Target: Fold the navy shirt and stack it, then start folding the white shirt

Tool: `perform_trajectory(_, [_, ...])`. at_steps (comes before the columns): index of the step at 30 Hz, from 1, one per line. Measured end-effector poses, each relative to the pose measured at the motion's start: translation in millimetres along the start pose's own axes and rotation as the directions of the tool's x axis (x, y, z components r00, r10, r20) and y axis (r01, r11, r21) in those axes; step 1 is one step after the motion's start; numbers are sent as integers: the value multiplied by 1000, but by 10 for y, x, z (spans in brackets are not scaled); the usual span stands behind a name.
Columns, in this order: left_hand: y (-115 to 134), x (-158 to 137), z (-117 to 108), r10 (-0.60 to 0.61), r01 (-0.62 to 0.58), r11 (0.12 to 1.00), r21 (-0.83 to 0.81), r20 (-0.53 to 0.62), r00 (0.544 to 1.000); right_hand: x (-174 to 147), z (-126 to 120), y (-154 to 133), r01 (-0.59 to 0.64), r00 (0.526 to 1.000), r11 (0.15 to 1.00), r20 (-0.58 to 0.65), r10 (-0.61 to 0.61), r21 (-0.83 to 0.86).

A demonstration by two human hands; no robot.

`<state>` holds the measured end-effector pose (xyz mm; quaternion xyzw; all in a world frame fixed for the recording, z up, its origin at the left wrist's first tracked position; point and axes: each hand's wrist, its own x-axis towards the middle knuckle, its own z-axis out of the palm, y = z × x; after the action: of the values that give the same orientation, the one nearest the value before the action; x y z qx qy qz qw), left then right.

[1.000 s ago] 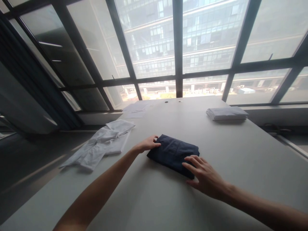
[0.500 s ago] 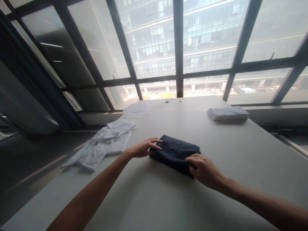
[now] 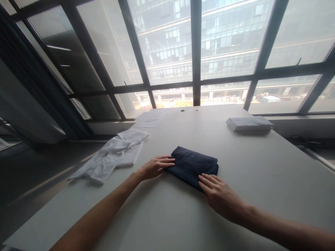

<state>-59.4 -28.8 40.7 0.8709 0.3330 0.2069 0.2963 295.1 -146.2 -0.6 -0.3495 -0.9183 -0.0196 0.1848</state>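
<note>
A dark navy, roughly rectangular folded piece of fabric (image 3: 192,164) is lying flat near the middle of the smooth white tabletop (image 3: 170,219), its layers showing at the right edge, directly between the two arms, probably so that both sides are sitting within easy reach. The left hand (image 3: 154,167) is resting its fingers, close together, over the left edge, while the right hand (image 3: 220,193) is laying slightly spread fingers on the near right corner, apparently so that the folds are being pressed down and squared from opposite ends; the thumbs are hiding, so I cannot tell whether either hand is pinching. Farther left, a crumpled white cloth (image 3: 112,151) is sprawling partly over a flatter white layer, and loose white paper sheets (image 3: 150,118) are lying beyond, whereas a neat, layered white stack (image 3: 250,123) is sitting far right, seemingly set aside for working room
</note>
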Motion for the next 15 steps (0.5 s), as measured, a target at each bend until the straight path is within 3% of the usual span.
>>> perform_trajectory(3, [130, 132, -56, 0, -3, 999, 49, 49, 999, 142, -152, -82, -141, 990, 984, 25, 139, 112])
perform_trajectory(6, [219, 482, 71, 42, -35, 997, 69, -115, 993, 475, -191, -57, -293, 953, 945, -38, 301, 148])
perform_trajectory(8, [203, 751, 272, 43, -20, 985, 173, -135, 990, 721, -101, 33, -401, 907, 909, -86, 411, 113])
perform_trajectory(11, [78, 1048, 560, 1, -24, 914, 404, 57, 998, 939, 146, 201, -557, 826, 823, -31, 563, 108])
perform_trajectory(15, [-137, 1142, 625, -84, -5, 876, 482, 163, 983, 849, 389, 370, -573, 819, 813, 99, 565, 103])
